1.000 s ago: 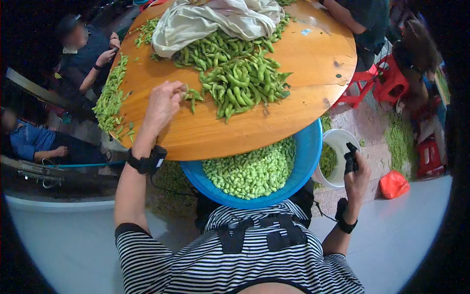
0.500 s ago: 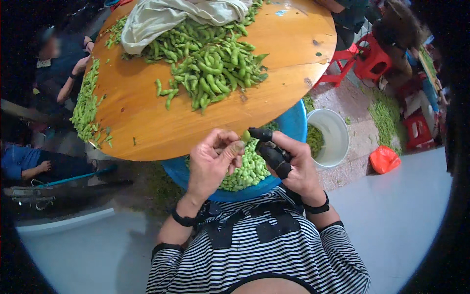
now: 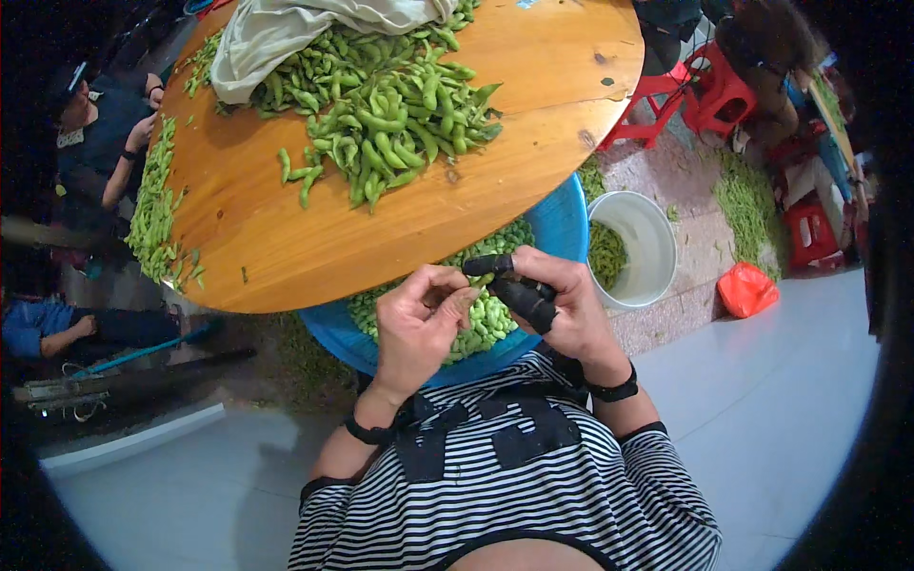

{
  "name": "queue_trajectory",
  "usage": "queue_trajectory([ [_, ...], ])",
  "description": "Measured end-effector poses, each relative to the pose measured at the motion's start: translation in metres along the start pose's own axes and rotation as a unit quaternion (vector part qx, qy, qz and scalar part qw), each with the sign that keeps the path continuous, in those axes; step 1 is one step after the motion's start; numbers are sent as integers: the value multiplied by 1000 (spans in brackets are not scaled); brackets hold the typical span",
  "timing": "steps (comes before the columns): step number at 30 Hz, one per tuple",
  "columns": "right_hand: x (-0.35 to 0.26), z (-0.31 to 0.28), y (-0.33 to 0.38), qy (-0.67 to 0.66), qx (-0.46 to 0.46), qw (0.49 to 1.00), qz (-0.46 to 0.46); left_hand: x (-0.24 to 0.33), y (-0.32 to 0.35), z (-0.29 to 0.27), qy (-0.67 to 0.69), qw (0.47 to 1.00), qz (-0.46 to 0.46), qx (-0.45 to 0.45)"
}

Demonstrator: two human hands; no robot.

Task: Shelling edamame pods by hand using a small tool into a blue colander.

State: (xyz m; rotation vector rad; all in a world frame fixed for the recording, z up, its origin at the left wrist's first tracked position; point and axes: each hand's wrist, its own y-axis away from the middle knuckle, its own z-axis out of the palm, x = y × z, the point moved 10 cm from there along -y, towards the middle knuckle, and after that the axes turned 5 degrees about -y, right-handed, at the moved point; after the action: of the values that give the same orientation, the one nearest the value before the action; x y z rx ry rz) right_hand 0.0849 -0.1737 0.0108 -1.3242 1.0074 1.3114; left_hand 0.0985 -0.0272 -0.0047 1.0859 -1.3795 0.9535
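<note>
Over a blue tub point(image 3: 573, 217) half covered by the table edge, both hands meet at one green soybean pod point(image 3: 484, 280). My left hand point(image 3: 411, 322) pinches the pod's near end between thumb and bent fingers. My right hand point(image 3: 562, 303), with black coverings on its thumb and some fingers, is closed on the other end, hiding much of the pod. Pale green shelled soybeans point(image 3: 493, 324) fill the tub beneath them. On the wooden table point(image 3: 371, 262) ahead lies a heap of soybean pods point(image 3: 405, 143).
A white cloth point(image 3: 276, 48) rests across the heap. Right of the tub stands a white bucket point(image 3: 657, 247) with green husks inside, near a red plastic bag point(image 3: 747, 289) and red stools point(image 3: 719, 95). A person point(image 3: 90, 143) sits at left by more pods point(image 3: 157, 209).
My right hand's covered fingers have come over the pod, which showed more fully before. The table and tub have shifted slightly left in view.
</note>
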Motion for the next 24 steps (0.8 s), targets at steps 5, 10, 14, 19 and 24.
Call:
queue_trajectory([
  [5,23,8,9,-207,-40,967,139,-31,10,34,388,893,-167,-154],
  [10,23,7,10,-158,-43,978,127,-43,8,35,399,890,-173,-135],
  [14,-2,3,2,12,16,1000,3,-32,5,23,171,978,-84,-90],
  [19,-6,6,6,134,30,989,-47,-4,-1,3,-89,992,89,8],
  [24,-8,10,6,177,41,981,-66,-12,1,0,-137,988,68,-1],
])
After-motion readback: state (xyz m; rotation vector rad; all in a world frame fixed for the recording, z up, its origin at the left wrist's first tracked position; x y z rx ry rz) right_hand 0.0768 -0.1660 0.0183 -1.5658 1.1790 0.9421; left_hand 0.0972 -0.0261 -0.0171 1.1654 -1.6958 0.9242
